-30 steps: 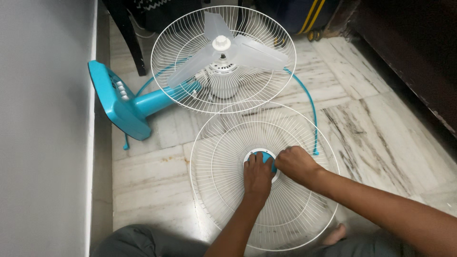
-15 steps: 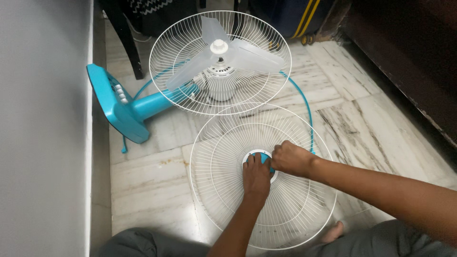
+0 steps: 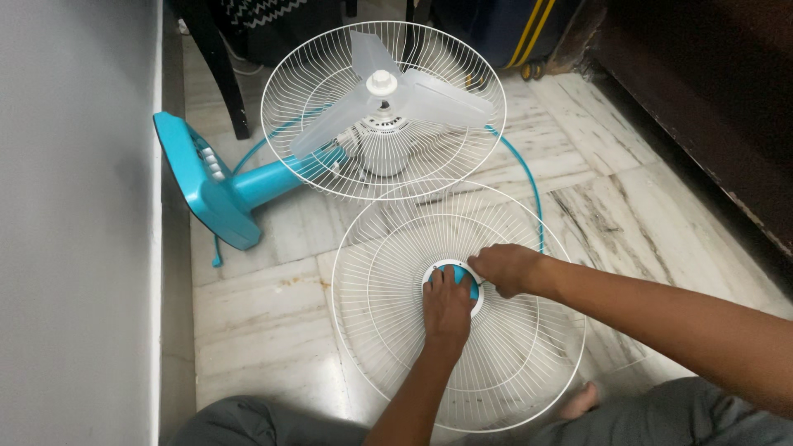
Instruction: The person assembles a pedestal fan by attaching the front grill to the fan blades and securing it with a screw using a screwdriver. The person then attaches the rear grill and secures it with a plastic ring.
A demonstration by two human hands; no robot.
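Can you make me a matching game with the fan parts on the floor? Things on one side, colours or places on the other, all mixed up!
Things:
1. fan base
2. fan blades
3. loose grille
4. left hand

Matches:
A. pressed on the blue centre cap
B. see-through, inside the far grille
C. turquoise, tipped by the wall
D. white wires, lying nearest the person

Pairs: 1-C, 2-B, 3-D, 4-A

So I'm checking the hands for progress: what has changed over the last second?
The right hand slid up and left along the rim of the teal centre cap. The left hand stays pressed on the cap, and the loose white grille and fan lie as before.
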